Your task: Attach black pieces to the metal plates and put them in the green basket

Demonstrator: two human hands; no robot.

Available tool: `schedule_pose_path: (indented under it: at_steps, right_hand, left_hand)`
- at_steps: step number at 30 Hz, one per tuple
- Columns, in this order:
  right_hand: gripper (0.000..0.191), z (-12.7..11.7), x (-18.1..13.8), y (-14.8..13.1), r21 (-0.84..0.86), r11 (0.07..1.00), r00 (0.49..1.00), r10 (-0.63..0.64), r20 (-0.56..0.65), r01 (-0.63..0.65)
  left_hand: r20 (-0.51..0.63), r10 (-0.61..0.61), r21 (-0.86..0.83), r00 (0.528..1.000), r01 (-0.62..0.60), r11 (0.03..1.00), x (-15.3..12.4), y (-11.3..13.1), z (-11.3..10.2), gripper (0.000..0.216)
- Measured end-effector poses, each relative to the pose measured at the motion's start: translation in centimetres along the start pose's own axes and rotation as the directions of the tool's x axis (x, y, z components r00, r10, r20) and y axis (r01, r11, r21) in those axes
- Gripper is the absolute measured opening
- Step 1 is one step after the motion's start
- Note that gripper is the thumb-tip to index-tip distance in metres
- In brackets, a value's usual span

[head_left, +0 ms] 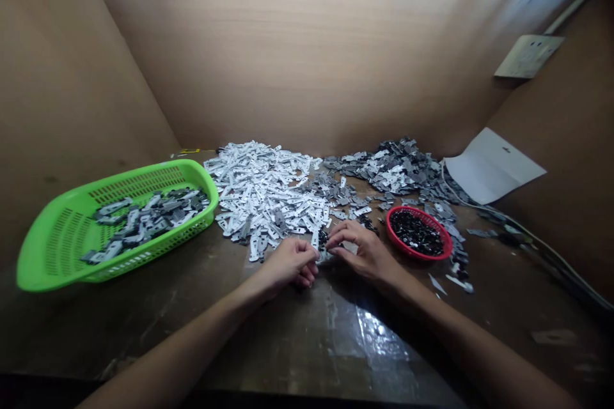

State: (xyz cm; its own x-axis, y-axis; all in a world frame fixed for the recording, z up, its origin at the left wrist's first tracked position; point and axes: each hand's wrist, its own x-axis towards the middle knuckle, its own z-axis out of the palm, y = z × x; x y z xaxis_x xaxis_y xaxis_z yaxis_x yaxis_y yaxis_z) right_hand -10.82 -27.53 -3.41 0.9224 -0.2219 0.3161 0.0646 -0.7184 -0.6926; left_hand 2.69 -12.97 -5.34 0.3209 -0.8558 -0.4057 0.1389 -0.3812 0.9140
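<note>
My left hand (291, 262) and my right hand (361, 249) meet at the middle of the table, fingers curled and pinched around a small metal piece (324, 254) held between them. Just beyond them lies a heap of white metal plates (259, 188). A darker grey heap of plates (393, 169) spreads to the right of it. A small red dish (444, 249) of tiny black parts sits right beside my right hand.
A green plastic basket (52, 236) with several grey and white plates stands at the left. Brown board walls close in the back and sides. A white folded sheet (494, 166) and a cable (551, 249) lie at the right; a wall socket (527, 56) hangs above.
</note>
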Motion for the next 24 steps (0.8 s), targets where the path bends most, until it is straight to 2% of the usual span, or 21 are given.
schedule_pose_path:
  at_steps: [6, 13, 19, 24]
  right_hand:
    - [0.011, 1.1, -0.2, 0.1, -0.107, 0.994, 0.998, -0.029, 0.051, 0.034]
    - [0.014, 1.9, -0.5, 0.2, -0.138, 0.990, 1.000, -0.015, -0.006, 0.014]
    - [0.014, 1.8, -0.4, 0.1, -0.069, 0.997, 1.000, 0.015, -0.017, -0.016]
    - [0.021, 0.7, -0.1, 0.8, -0.004, 0.999, 0.992, 0.045, -0.115, -0.045]
  left_hand:
    - [-0.008, -0.011, -0.065, 1.000, 0.011, 0.998, -0.1, 0.1, 0.0, 0.029]
    - [-0.034, 0.001, -0.073, 0.999, -0.004, 0.997, -0.3, 0.3, 0.1, 0.031]
    - [-0.034, 0.013, -0.048, 0.999, -0.014, 0.999, -0.2, 0.1, 0.0, 0.031]
    - [-0.018, 0.000, -0.027, 1.000, 0.000, 1.000, -0.1, -0.1, 0.0, 0.029]
